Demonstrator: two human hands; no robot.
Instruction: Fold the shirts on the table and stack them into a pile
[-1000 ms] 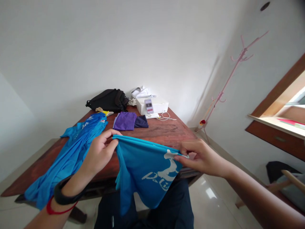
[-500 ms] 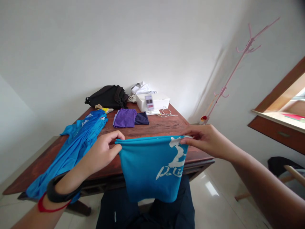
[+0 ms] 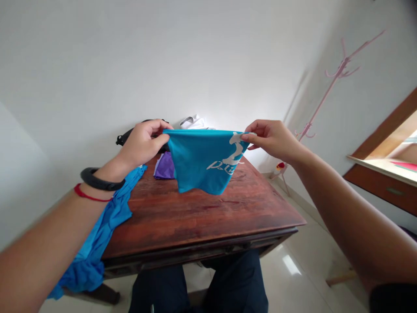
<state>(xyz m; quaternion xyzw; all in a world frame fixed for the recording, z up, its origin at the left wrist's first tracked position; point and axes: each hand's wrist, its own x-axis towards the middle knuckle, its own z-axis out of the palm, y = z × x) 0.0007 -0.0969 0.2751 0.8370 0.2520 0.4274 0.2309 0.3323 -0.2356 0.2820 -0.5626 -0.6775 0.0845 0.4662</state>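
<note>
A teal cloth with white lettering hangs folded between my two hands, above the wooden table. My left hand pinches its upper left corner. At the upper right corner, beside the white print, my right hand grips it between thumb and fingers. Behind the cloth's left side a folded purple cloth shows in part on the table. A heap of bright blue fabric lies along the table's left side, partly behind my left arm, and droops over the edge.
The dark red wooden table is in front of my legs. At its back are a black bag, mostly hidden, and a white item. A pink coat rack stands right, near a wooden drawer unit.
Both my hands have lifted the teal cloth up and forward, from over my lap to above the table. It now hides the white box and most of the purple cloth.
</note>
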